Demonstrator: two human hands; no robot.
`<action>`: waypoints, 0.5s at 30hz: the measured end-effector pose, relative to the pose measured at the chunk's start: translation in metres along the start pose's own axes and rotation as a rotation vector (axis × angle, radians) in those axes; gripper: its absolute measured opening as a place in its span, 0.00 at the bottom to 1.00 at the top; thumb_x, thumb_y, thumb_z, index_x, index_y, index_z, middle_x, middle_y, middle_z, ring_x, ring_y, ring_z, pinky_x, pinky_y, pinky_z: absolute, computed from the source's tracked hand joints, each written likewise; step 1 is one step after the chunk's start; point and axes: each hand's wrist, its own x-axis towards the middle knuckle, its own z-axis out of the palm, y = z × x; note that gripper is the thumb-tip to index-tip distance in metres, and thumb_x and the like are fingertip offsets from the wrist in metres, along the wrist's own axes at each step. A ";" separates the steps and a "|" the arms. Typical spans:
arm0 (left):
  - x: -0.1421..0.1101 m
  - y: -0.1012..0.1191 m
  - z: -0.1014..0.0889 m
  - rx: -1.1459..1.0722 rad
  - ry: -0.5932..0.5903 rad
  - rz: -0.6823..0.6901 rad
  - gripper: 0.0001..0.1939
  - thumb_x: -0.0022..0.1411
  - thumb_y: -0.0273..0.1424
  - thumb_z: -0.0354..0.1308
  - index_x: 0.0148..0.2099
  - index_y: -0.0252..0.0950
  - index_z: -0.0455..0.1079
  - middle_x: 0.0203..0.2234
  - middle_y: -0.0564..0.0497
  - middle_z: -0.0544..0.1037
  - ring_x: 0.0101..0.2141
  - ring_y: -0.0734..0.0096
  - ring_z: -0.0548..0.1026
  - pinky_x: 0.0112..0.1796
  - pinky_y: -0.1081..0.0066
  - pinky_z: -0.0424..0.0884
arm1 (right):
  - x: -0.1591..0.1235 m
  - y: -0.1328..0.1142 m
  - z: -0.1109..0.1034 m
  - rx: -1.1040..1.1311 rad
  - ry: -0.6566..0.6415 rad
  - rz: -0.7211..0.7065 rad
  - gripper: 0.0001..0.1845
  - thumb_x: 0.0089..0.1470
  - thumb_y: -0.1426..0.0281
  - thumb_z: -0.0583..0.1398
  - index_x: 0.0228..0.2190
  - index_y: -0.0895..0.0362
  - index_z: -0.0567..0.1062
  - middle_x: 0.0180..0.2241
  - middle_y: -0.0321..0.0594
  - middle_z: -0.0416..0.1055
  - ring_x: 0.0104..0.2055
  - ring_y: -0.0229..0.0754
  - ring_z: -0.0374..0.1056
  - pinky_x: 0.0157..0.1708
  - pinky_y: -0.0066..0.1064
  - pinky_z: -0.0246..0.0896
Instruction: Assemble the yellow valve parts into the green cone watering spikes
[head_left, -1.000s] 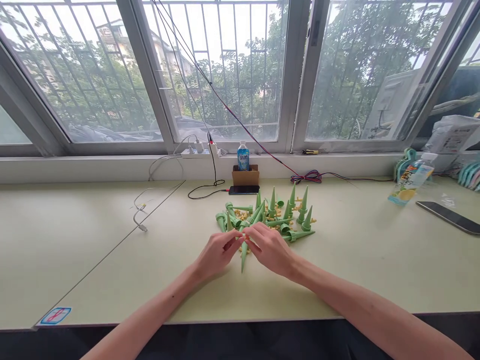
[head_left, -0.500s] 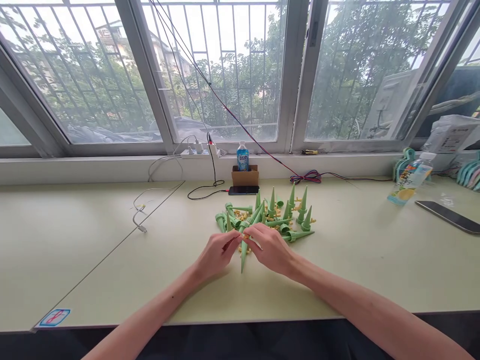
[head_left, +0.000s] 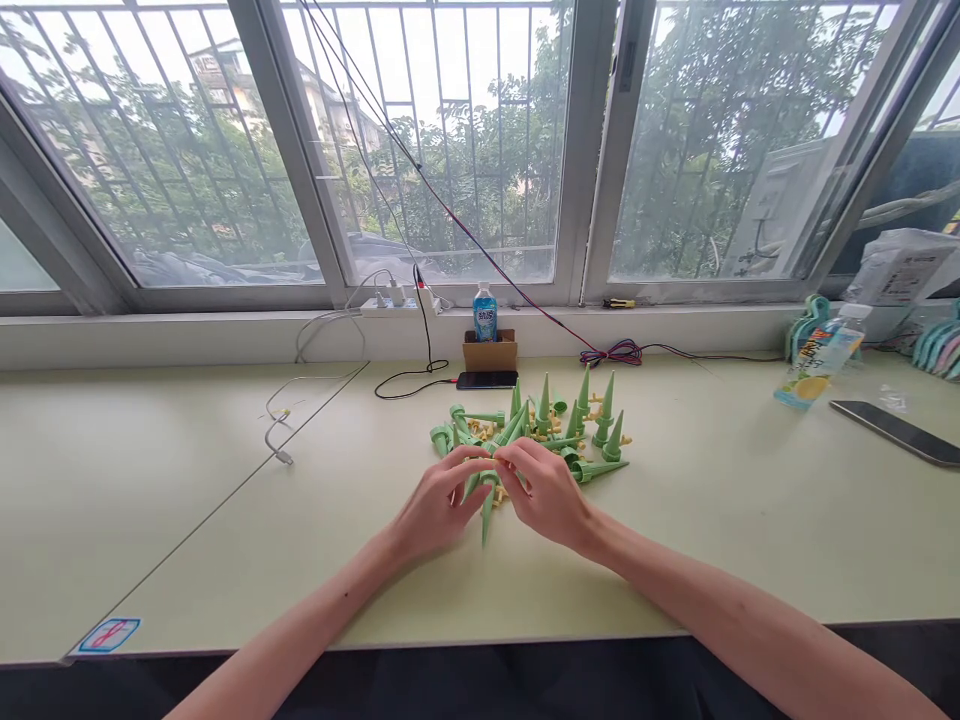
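My left hand reaches in from the left with its fingers stretched toward my right fingertips and its thumb apart, lower down. My right hand is pinched just above the pile; the small yellow piece seen there half a second ago is now mostly hidden by the fingers. Under both hands lies a green plant-watering spike, its point toward me. Around and behind them is a heap of similar green spikes, some upright and some on their sides, with yellow valve pieces among them.
Behind the heap, a black phone lies before a cardboard box holding a blue bottle. A white cable lies left. At right are a drink bottle and a dark phone. The table's front edge runs close to me.
My left hand's thumb has parted from its fingers, which have stretched out and risen slightly. My right fingertips have moved up a little, and the small yellow piece between the hands is now largely covered.
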 end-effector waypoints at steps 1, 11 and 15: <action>0.000 -0.001 0.000 0.001 -0.028 -0.003 0.10 0.67 0.29 0.54 0.49 0.41 0.71 0.49 0.47 0.73 0.19 0.86 0.61 0.24 0.77 0.66 | 0.000 0.000 0.000 0.002 0.000 0.001 0.08 0.66 0.72 0.52 0.38 0.55 0.72 0.32 0.40 0.70 0.30 0.38 0.64 0.27 0.27 0.59; 0.000 0.000 0.002 0.005 -0.145 -0.053 0.12 0.65 0.27 0.55 0.50 0.40 0.67 0.42 0.52 0.73 0.22 0.82 0.63 0.25 0.76 0.65 | 0.000 0.000 0.000 0.004 -0.019 0.010 0.07 0.65 0.72 0.53 0.37 0.56 0.72 0.32 0.40 0.70 0.29 0.37 0.64 0.27 0.27 0.59; -0.001 -0.001 0.002 -0.008 -0.120 -0.049 0.11 0.64 0.28 0.55 0.50 0.40 0.66 0.41 0.51 0.72 0.21 0.82 0.65 0.25 0.76 0.67 | 0.000 -0.001 -0.001 0.005 -0.028 0.024 0.08 0.64 0.72 0.53 0.37 0.56 0.72 0.32 0.40 0.71 0.30 0.38 0.66 0.28 0.27 0.60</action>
